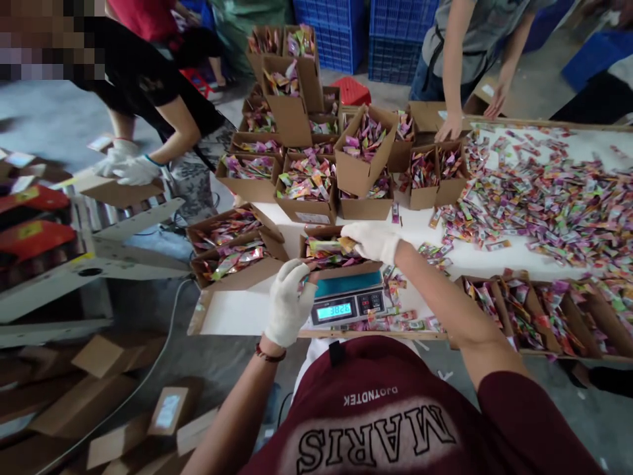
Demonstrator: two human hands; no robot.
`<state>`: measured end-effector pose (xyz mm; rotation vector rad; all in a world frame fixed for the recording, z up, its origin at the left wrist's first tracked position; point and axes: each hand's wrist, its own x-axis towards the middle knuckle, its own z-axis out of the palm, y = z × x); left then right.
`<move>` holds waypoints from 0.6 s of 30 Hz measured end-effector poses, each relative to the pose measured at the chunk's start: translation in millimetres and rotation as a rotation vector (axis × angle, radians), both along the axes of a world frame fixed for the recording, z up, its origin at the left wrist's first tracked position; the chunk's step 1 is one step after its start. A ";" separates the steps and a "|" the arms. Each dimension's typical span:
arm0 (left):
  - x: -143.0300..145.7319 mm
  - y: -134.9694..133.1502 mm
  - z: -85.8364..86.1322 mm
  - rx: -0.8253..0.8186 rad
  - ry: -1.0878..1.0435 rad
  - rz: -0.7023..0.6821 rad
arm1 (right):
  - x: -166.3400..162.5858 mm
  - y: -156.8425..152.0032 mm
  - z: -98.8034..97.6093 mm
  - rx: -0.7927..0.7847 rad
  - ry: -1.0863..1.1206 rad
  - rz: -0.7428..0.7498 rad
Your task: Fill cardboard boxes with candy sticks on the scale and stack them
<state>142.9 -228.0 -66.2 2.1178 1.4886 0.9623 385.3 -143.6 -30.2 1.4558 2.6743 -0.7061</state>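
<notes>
Right hand (372, 241), gloved, fingers curled on sachets atop the open box (332, 258); left hand (289, 303) clasps the box's near corner. Box sits on the scale (347, 300). Likely light, thin card that flexes; sachets slippery, loose; best held by the walls. White table (494, 254), strewn; filled boxes (306, 185) behind; co-workers (126, 165) about.

Packing workshop or small factory floor. White tabletop (494, 254) strewn with loose colourful sachets (554, 191); open brown cardboard boxes (306, 188) filled with them; small digital weighing scale (347, 302); stacked blue plastic crates (341, 33) far; several workers around.
</notes>
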 end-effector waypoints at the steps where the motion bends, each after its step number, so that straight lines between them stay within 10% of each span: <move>1: -3.0 -0.6 -0.4 -0.008 0.001 0.009 | -13.4 9.6 -8.6 -0.070 -0.105 -0.011; 9: -12.1 -6.7 -7.9 -0.094 -0.015 0.042 | -21.1 28.1 -37.5 -0.247 -0.179 -0.096; 14: -21.7 -13.9 -14.3 -0.096 -0.036 0.116 | 59.0 -37.7 -37.6 0.060 0.278 -0.371; 18: -32.9 -23.2 -16.7 -0.153 -0.068 0.173 | 92.9 -110.3 -73.1 -0.135 -0.058 -0.623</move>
